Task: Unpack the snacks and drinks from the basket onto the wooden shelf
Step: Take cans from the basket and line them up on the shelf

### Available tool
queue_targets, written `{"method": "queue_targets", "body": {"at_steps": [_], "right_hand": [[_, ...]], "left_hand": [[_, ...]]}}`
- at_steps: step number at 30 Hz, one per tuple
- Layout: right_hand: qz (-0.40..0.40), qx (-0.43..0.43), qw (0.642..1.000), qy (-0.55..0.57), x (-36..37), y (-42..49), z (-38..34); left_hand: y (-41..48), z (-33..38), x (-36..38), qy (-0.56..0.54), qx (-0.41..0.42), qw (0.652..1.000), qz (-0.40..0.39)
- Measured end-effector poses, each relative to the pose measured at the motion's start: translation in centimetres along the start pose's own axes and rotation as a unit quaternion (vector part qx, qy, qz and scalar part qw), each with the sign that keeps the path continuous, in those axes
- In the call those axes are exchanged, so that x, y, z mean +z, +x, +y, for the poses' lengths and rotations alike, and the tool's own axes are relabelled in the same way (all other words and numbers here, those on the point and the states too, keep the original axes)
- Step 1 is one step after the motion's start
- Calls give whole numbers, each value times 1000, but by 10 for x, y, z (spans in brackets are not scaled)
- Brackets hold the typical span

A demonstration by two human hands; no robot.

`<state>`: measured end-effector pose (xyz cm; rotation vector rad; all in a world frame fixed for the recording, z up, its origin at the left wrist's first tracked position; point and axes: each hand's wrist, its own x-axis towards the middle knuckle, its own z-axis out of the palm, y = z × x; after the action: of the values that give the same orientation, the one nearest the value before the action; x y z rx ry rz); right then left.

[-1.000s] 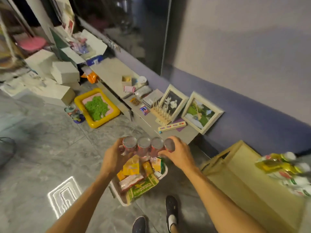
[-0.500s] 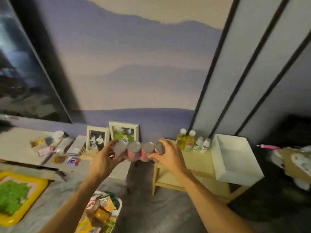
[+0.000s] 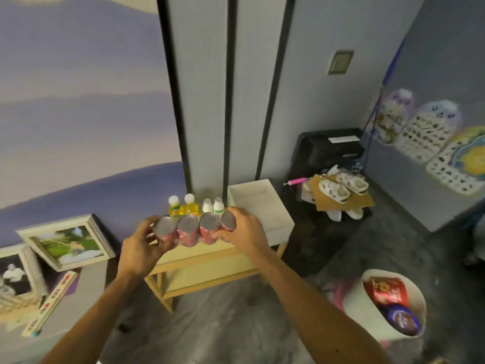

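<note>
- Four red drink cans with silver tops (image 3: 194, 229) stand side by side in one tight row, upright, squeezed between the two hands.
- The left hand (image 3: 143, 245) has its grip curled round the leftmost can — thumb on the near side, fingers wrapped behind it.
- The right hand (image 3: 244, 232) closes its grip on the rightmost can, its bent fingers draped over the can's top and outer side.
- The row sits over the front of the pale wooden shelf (image 3: 210, 264); whether the can bases touch its top cannot be told.
- Just behind the cans, at the back of the shelf top, stand two yellow bottles with white caps (image 3: 183, 207) and two small white bottles (image 3: 213, 206).
- An open white box (image 3: 278, 227) rests on the shelf's right end, just beside the right hand.
- On the floor at lower right, a white round bin (image 3: 357, 308) holds a red packet.
</note>
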<state>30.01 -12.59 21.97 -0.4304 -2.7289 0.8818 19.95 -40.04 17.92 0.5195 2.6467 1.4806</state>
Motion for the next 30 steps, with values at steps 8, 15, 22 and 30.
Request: {"method": "queue_targets", "body": {"at_steps": [8,15,22,30], "right_hand": [[-30,40,999,9,32,54,43],[-66,78,995,12,92,125,59],[-120,121,985,22,154,165,103],[-150,147,977,30,225,186,155]], "left_hand": [[54,-24,38,3,-30,999,-32],[127,-67,52,20,-68,996,-57],[151,-128,95,4,-142,988,-55],[164,-195,157,-13,-216,975,-39]]}}
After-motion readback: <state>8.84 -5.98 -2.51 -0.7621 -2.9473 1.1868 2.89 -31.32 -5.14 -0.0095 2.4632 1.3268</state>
